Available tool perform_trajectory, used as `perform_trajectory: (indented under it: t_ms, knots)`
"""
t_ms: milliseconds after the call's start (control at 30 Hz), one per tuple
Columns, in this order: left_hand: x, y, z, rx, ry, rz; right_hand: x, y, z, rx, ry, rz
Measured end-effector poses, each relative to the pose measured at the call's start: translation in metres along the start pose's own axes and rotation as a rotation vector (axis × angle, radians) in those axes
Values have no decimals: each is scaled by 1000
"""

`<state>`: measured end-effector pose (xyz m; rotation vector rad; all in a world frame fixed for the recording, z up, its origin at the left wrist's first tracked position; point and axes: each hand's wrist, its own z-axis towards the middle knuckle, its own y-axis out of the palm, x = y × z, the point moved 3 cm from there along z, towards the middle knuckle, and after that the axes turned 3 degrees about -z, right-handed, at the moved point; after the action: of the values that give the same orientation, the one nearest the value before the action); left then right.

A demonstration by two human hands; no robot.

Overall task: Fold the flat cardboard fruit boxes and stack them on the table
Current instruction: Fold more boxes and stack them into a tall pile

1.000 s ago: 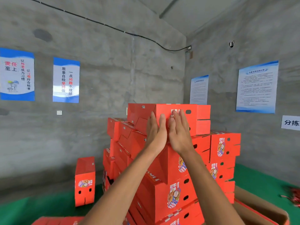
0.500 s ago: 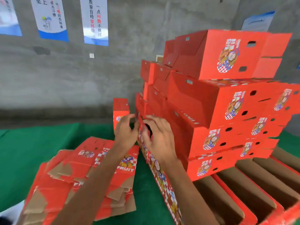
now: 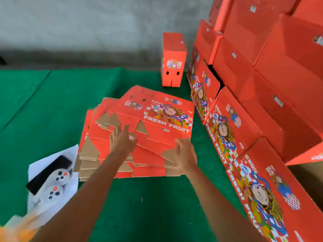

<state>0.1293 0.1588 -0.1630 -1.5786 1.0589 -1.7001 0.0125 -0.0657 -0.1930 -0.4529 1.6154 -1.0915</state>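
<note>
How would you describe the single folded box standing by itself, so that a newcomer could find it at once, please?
Start at the big stack of folded boxes on the right, then look just left of it, toward the grey wall. There the lone box stands on end on the green mat, beyond the pile of flat boxes. Unlike its neighbours, it stands upright, apart from both piles.

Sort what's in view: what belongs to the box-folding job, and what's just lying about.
Job:
pile of flat boxes
stack of folded boxes
left hand and right hand, reaching onto the pile

Lying about:
two white controllers
dark phone
white sheet under them
lone upright box by the wall
</note>
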Motion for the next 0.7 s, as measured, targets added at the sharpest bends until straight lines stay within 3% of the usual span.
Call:
perform_trajectory:
  t_ms: [133,300,600,700]
  knots:
    - [-26,7,44,-21,-54,200,25,22,25,21,251,-34]
    - [-42,7,82,-177,-157,301,43,26,48,72,447,139]
    - [-39,-13,69,-165,-138,257,58,18,34,57,526,602]
    - [-40,-30,46,-103,24,225,55,-4,12,117,483,841]
